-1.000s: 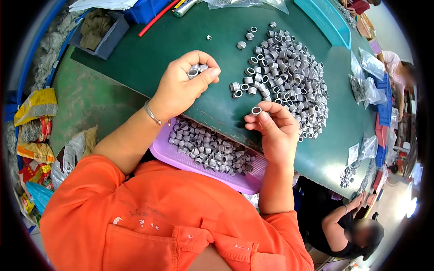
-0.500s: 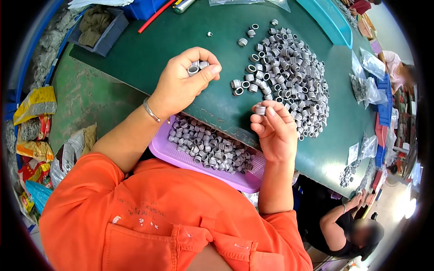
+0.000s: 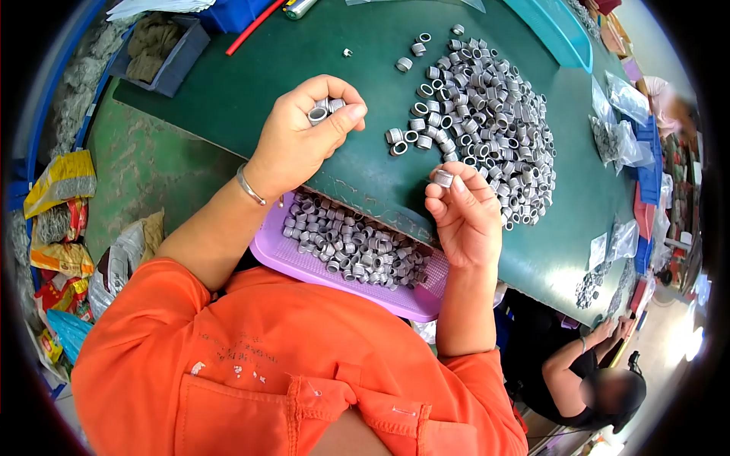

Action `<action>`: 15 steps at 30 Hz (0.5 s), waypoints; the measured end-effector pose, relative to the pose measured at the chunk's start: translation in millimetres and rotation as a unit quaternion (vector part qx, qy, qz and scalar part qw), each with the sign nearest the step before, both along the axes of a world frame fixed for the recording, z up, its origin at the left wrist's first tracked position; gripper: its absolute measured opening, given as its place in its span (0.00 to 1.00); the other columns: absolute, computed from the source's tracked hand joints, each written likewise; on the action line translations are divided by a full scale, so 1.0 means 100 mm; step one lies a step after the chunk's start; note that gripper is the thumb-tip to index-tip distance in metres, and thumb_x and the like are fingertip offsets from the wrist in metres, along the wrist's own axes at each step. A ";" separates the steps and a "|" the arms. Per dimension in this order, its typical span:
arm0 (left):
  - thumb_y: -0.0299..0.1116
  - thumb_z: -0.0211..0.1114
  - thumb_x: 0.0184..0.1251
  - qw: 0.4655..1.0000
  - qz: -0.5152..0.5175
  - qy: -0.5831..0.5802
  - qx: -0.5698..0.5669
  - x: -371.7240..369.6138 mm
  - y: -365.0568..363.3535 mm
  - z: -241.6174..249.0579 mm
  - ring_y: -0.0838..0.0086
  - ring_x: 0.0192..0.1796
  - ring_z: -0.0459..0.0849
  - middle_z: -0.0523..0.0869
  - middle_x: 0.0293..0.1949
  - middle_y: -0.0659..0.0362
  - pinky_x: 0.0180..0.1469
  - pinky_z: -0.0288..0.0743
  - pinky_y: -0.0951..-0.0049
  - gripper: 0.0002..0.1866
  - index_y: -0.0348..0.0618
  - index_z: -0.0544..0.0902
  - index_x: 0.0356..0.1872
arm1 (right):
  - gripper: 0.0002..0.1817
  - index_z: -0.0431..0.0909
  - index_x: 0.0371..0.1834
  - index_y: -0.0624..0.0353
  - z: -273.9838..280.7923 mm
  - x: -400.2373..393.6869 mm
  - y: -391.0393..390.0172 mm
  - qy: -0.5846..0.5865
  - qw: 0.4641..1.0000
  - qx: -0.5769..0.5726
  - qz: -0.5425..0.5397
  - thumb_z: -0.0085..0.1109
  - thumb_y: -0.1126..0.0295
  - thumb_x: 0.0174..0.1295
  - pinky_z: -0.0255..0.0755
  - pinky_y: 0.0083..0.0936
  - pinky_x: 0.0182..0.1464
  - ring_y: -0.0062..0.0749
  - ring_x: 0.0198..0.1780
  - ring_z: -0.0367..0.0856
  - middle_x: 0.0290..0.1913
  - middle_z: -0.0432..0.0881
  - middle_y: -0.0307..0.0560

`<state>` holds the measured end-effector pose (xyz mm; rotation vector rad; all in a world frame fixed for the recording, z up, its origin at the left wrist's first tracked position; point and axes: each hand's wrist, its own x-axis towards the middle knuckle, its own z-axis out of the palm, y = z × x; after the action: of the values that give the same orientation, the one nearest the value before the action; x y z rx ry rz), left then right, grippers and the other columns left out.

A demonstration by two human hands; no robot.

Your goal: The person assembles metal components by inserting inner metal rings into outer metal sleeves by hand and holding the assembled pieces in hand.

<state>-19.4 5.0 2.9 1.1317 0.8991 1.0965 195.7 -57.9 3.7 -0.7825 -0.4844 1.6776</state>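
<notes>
My left hand (image 3: 308, 133) is curled around a few short grey metal rings (image 3: 318, 115), held above the green table near its front edge. Between the thumb and fingers of my right hand (image 3: 465, 213) is a single grey metal ring (image 3: 443, 178), tilted a little. Just beyond that hand spreads a big pile of similar rings (image 3: 494, 114), some lying loose at its left side. Below both hands, a pink-purple basket (image 3: 350, 295) at the table edge holds many more rings (image 3: 357, 243).
The green table (image 3: 251, 99) carries a turquoise tray (image 3: 559, 34) at the back and plastic bags (image 3: 627, 102) on the right. A grey bin with cloth (image 3: 163, 57) stands at the far left. Another person (image 3: 578, 372) sits at lower right, hands at the table.
The ring in my right hand has turned and tilted between the fingers. My left hand has shifted slightly, still holding its rings. The view has moved a little.
</notes>
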 end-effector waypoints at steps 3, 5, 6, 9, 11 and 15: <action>0.28 0.57 0.64 1.000 0.004 0.002 -0.002 0.01 0.00 0.01 0.90 0.19 0.63 0.78 0.26 0.61 0.18 0.53 0.89 0.05 0.39 0.74 0.36 | 0.11 0.72 0.46 0.70 0.02 0.00 0.00 0.010 1.000 -0.015 -0.013 0.49 0.78 0.61 0.80 0.28 0.40 0.38 0.38 0.82 0.37 0.79 0.54; 0.28 0.57 0.64 1.000 0.007 0.006 -0.004 0.01 0.00 0.02 0.90 0.19 0.63 0.78 0.26 0.61 0.18 0.53 0.89 0.04 0.39 0.74 0.36 | 0.12 0.72 0.47 0.70 0.00 0.01 0.00 0.012 0.999 -0.025 -0.023 0.50 0.78 0.60 0.80 0.27 0.40 0.38 0.39 0.82 0.37 0.79 0.54; 0.28 0.57 0.64 1.000 0.001 0.002 -0.012 0.01 0.00 0.03 0.90 0.18 0.63 0.78 0.27 0.60 0.18 0.53 0.89 0.04 0.39 0.74 0.36 | 0.12 0.72 0.47 0.70 0.00 0.02 0.00 0.012 0.999 -0.023 -0.024 0.50 0.78 0.60 0.80 0.27 0.40 0.38 0.39 0.82 0.37 0.79 0.54; 0.28 0.56 0.64 0.993 -0.051 -0.071 -0.083 0.03 -0.02 0.05 0.89 0.18 0.62 0.77 0.27 0.59 0.17 0.52 0.89 0.04 0.39 0.73 0.36 | 0.12 0.72 0.46 0.70 0.00 0.03 0.01 0.019 0.999 -0.022 -0.022 0.50 0.78 0.60 0.80 0.27 0.40 0.38 0.39 0.82 0.38 0.79 0.53; 0.28 0.56 0.64 0.963 -0.145 -0.143 -0.176 0.06 -0.04 0.07 0.89 0.17 0.61 0.77 0.28 0.57 0.16 0.51 0.89 0.04 0.40 0.72 0.37 | 0.11 0.73 0.46 0.70 0.00 0.00 0.00 0.002 0.999 -0.006 -0.032 0.51 0.78 0.59 0.80 0.27 0.40 0.36 0.38 0.82 0.38 0.79 0.52; 0.41 0.46 0.71 0.895 -0.247 -0.166 -0.333 0.22 -0.17 0.18 0.83 0.15 0.66 0.79 0.28 0.52 0.11 0.54 0.88 0.14 0.40 0.73 0.38 | 0.09 0.77 0.39 0.66 0.04 -0.17 -0.11 -0.382 0.895 0.216 -0.079 0.58 0.82 0.53 0.73 0.19 0.35 0.27 0.35 0.79 0.36 0.79 0.49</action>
<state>2.9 -11.6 20.6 0.5210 0.5891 0.4673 178.6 -68.4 8.2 -1.0924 -1.2549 0.9949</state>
